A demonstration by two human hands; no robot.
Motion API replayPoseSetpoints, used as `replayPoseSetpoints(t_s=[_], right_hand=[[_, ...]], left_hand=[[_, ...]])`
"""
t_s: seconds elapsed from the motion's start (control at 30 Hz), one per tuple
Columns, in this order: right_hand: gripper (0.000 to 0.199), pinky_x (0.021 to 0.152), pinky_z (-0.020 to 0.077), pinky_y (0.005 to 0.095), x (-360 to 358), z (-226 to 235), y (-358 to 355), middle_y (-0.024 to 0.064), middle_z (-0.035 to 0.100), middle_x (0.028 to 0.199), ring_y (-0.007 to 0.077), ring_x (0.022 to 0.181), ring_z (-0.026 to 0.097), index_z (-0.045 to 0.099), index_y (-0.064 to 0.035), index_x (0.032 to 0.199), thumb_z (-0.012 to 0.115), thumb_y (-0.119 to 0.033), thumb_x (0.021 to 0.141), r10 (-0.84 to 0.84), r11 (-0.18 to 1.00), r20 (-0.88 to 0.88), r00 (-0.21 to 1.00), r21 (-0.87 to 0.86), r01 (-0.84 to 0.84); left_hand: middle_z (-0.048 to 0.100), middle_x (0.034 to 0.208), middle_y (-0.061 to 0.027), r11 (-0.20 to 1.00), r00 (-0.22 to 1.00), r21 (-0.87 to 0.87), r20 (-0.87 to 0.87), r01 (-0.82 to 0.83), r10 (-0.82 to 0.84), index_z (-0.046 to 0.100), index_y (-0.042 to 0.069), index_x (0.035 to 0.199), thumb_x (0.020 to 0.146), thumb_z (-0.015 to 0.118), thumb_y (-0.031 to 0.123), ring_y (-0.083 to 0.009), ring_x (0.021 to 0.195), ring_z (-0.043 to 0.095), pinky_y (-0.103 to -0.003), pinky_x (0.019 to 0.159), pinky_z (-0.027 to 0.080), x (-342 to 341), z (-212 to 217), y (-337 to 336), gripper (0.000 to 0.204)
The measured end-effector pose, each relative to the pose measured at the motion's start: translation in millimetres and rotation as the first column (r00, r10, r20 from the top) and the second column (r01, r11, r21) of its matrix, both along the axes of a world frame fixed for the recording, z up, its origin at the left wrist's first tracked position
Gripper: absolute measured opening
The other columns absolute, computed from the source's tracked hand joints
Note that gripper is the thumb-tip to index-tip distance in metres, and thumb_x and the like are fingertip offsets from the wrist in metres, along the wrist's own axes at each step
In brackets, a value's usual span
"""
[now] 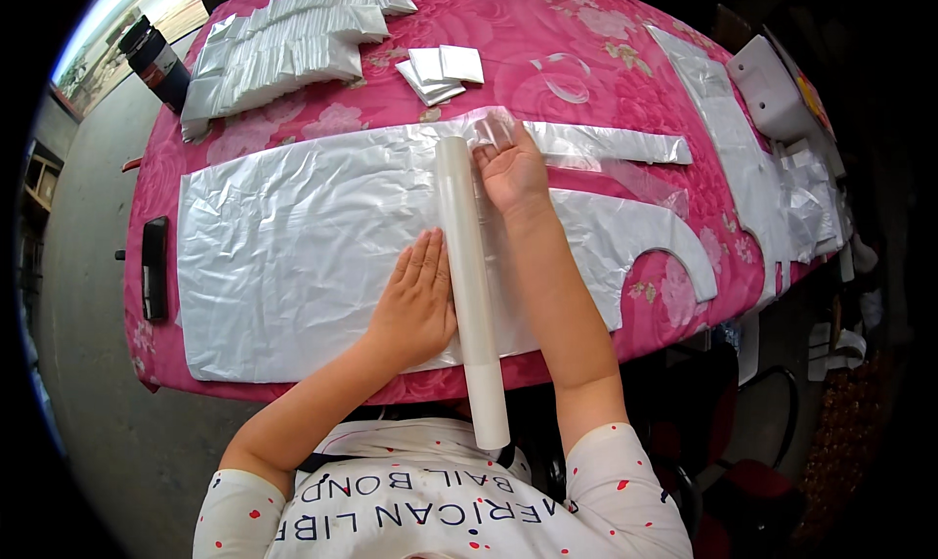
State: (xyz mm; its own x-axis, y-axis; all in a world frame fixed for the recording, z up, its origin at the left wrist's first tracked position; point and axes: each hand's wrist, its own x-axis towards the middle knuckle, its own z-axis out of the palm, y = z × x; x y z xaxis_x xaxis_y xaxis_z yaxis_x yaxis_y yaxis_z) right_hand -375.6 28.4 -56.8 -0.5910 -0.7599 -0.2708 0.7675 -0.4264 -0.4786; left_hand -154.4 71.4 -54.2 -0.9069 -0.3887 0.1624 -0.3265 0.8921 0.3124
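Note:
A stack of white plastic carrier bags [293, 256] lies flat across the table, its cut-out handles [684, 241] at the right. Over it rests a long roll of clear plastic film [464, 246], whose near end juts past the table edge toward me. My left hand [418, 300] presses flat on the bags, fingers stretched and close together, along the roll's left side. Beside the roll's far end, my right hand [513, 163] is turned palm up. Its fingers are curled around a loose bit of clear film [495, 129]; the fingertips are partly hidden.
Folded white packets [283, 56] are heaped at the far left, with a few more packets [445, 68] beside them. A dark jar [154, 63] and a black oblong object [155, 269] sit along the left edge. More white bags [723, 139] and a white box [767, 90] occupy the right.

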Motion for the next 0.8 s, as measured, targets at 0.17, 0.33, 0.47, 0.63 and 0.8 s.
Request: replayPoseSetpoints(t_s=[0.17,0.33,0.47,0.63,0.8], right_hand=[[0.029,0.091,0.0440,0.0357,-63.5,53.8,32.4,0.0090,0.060,0.113,0.0203,0.103,0.057,0.053,-0.0051,0.112,0.040,-0.025,0.095,-0.254,0.959,-0.151,0.955,-0.167,0.228],[0.033,0.083,0.0462,0.0285,15.0,124.7,20.0,0.0078,0.061,0.106,0.0150,0.096,0.057,0.052,-0.0016,0.117,0.041,-0.025,0.096,-0.199,0.979,-0.657,0.728,-0.165,0.118],[0.022,0.058,0.0394,0.0391,131.0,91.3,-26.5,0.0134,0.059,0.069,0.0299,0.058,0.050,0.058,-0.0016,0.093,0.049,-0.022,0.091,0.110,0.993,-0.960,0.259,0.098,-0.060],[0.031,0.094,0.0319,0.0452,252.6,13.8,-63.9,0.0207,0.052,0.117,0.0360,0.110,0.045,0.052,0.0015,0.107,0.049,-0.022,0.088,0.309,0.929,-0.871,-0.381,0.362,-0.074],[0.053,0.110,0.0137,0.0453,279.8,11.6,-61.9,0.0248,0.029,0.140,0.0368,0.135,0.018,0.038,0.0018,0.131,0.051,-0.026,0.087,0.404,0.762,-0.711,-0.576,0.610,-0.219]], left_hand=[[0.028,0.139,-0.0296,1.000,1.000,-0.028,-0.013,-0.013,0.012,0.030,-0.015,0.130,0.085,0.036,0.019,-0.0381,0.134,0.022,-0.044,0.110,0.014,0.8,-3.4,-0.4,0.058],[0.028,0.138,-0.0301,0.999,0.999,-0.044,-0.040,0.003,-0.005,0.030,-0.016,0.130,0.085,0.036,0.020,-0.0387,0.133,0.023,-0.045,0.110,0.015,-1.9,-3.1,0.7,0.058],[0.026,0.139,-0.0316,0.993,0.985,0.096,-0.168,0.067,-0.050,0.029,-0.015,0.130,0.086,0.038,0.022,-0.0392,0.133,0.022,-0.045,0.110,0.014,-2.0,-1.8,-0.3,0.059],[0.031,0.136,-0.0306,0.986,0.981,-0.164,-0.193,-0.023,-0.010,0.033,-0.016,0.128,0.085,0.039,0.024,-0.0394,0.131,0.028,-0.047,0.108,0.021,-1.1,-24.7,-0.6,0.059],[0.026,0.140,-0.0295,0.990,0.996,-0.144,-0.088,0.001,-0.014,0.030,-0.014,0.130,0.084,0.039,0.019,-0.0378,0.133,0.025,-0.045,0.109,0.019,-8.6,-21.2,0.6,0.058]])
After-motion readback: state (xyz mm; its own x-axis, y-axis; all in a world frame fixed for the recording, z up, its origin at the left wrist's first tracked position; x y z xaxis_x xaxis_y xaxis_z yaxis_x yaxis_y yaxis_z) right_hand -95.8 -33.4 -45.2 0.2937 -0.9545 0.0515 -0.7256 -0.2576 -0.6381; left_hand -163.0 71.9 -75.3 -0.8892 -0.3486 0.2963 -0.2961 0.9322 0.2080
